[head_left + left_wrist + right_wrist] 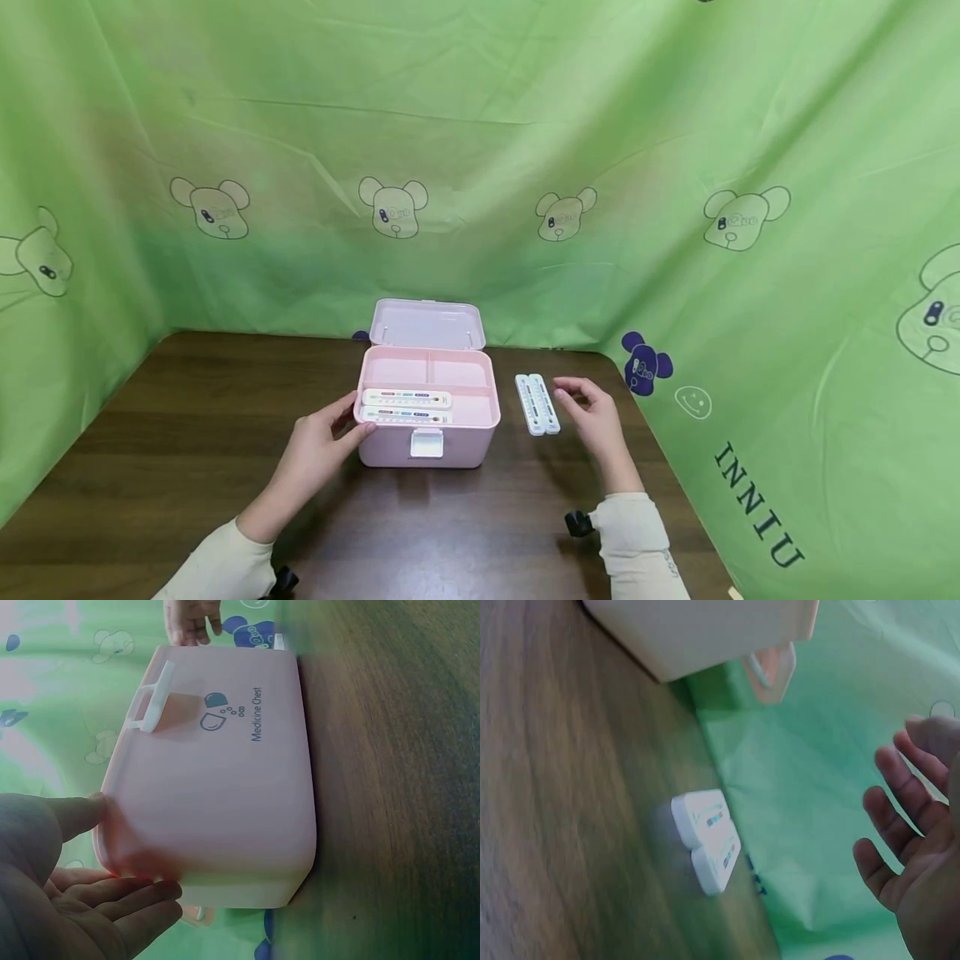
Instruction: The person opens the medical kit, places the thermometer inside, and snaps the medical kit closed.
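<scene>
A pink medicine chest (423, 448) stands on the table with its lid (427, 325) raised at the back. Inside its front section lie two flat white thermometers (408, 400) with printed scales and coloured labels. My left hand (321, 450) holds the chest's front left corner, thumb on the front rim and fingers against the side. Two similar thermometers (537, 405) lie side by side on the table, right of the chest. Just right of them hovers my right hand (596, 421), fingers loosely bent, with nothing in its grasp; the right wrist view shows it apart from them.
A brown wood-grain table (202, 417) carries everything. Green cloth (480, 125) with bear drawings hangs behind it and along both sides. Low dividers (430, 367) split the chest's inside into sections. A white latch (427, 442) hangs on the chest's front.
</scene>
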`<control>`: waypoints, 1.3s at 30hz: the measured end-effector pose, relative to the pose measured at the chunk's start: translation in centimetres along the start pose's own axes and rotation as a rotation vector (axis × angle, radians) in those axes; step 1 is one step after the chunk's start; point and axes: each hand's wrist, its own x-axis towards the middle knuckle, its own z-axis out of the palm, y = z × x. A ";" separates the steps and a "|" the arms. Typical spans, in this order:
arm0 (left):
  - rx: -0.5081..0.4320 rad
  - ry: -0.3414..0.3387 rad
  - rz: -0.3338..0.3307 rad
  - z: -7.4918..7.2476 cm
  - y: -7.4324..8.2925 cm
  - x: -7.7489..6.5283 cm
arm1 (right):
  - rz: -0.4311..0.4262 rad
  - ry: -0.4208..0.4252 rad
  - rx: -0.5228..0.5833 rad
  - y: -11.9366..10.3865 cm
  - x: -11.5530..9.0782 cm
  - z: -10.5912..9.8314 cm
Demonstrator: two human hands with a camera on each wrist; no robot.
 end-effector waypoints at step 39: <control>0.019 -0.006 -0.003 0.0 -0.3 0.0 | 0.128 -0.069 -0.158 8.9 0.0 1.3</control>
